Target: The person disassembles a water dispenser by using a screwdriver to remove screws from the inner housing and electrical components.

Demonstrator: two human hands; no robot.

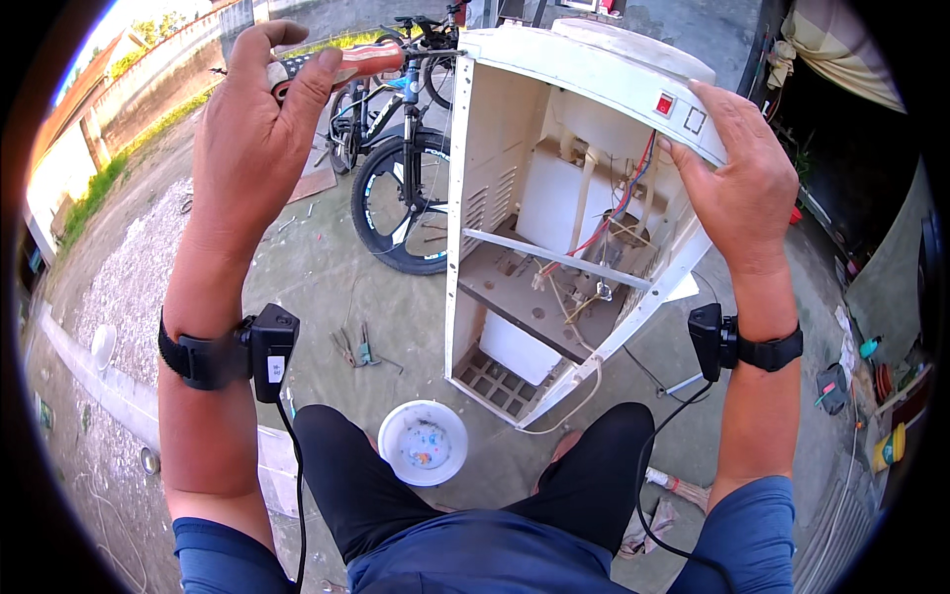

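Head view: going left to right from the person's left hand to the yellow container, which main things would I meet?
Left hand → screwdriver → white cabinet → right hand → yellow container.

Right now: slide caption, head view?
Left hand holds screwdriver at open white cabinet; right hand grips top panel.

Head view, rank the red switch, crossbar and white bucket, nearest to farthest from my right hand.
1. Red switch, just left of your right hand.
2. Crossbar, lower left, across the cabinet.
3. White bucket, farthest down and left.
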